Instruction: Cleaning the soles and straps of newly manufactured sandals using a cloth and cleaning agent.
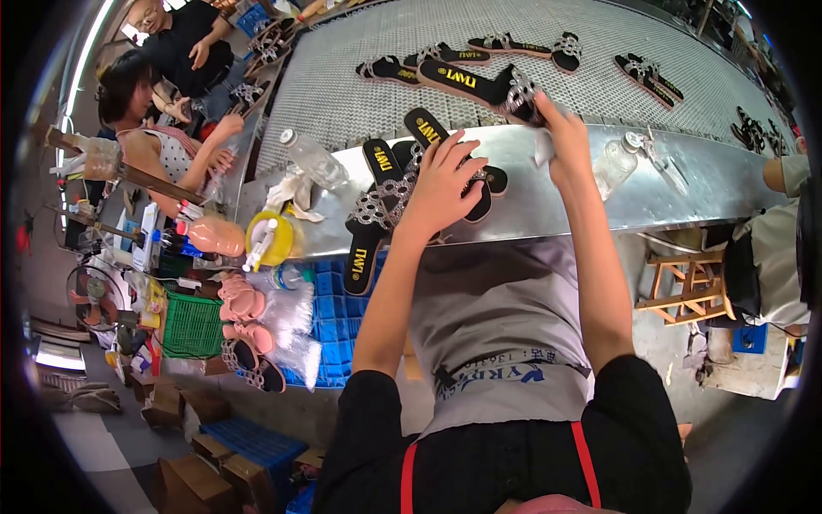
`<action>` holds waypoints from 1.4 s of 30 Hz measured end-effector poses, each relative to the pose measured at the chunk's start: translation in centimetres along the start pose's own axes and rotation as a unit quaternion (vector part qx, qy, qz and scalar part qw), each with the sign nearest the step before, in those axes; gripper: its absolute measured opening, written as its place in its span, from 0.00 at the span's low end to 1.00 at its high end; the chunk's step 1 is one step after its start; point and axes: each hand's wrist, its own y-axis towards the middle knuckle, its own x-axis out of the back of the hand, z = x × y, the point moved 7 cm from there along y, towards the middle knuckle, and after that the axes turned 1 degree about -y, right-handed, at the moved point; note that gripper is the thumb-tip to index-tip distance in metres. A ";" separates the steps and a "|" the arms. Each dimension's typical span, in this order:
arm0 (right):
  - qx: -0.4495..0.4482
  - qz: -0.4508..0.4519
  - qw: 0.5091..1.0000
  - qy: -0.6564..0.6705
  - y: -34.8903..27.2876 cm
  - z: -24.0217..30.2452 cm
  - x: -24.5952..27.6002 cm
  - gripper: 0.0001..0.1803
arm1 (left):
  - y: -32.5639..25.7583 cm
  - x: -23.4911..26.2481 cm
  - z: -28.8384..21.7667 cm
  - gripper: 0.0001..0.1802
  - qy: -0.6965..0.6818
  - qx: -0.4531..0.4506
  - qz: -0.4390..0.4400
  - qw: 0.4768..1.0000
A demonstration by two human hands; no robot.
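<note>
My right hand (565, 141) is closed on the strap end of a black slide sandal (462, 81) with a silvery openwork strap, raised at the belt's near edge. A scrap of white cloth (543, 147) shows under that palm. My left hand (438, 190) rests with fingers spread over several similar sandals (366, 231) on the metal ledge (531, 210). It partly hides them, and one juts past the front edge. Farther off, more of these sandals (514, 44) lie on the mesh conveyor belt (342, 51).
Clear bottles (312, 158) (615, 163) stand either side of me, beside a crumpled cloth (295, 193) and a yellow tape roll (270, 240) at left. Blue crates (338, 317) sit below. Co-workers (163, 128) are at left; another person (775, 240) is by a wooden stool (685, 287).
</note>
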 end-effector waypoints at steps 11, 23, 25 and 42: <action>0.212 0.032 0.956 -0.201 -12.4 4.2 4.1 0.16 | 3.1 -1.2 -5.1 0.11 0.011 0.069 -0.038 0.997; -0.034 0.060 0.985 0.158 -15.2 3.5 13.3 0.28 | 5.0 -5.9 -12.5 0.11 -0.411 0.147 -0.185 0.881; -0.047 0.055 0.983 0.170 -15.3 3.3 14.4 0.28 | 5.3 -7.2 -14.0 0.12 -0.446 0.161 -0.126 0.871; -0.369 0.256 0.877 0.173 -19.5 -1.5 11.2 0.36 | 1.0 -11.1 -13.2 0.24 -0.774 0.232 0.301 0.506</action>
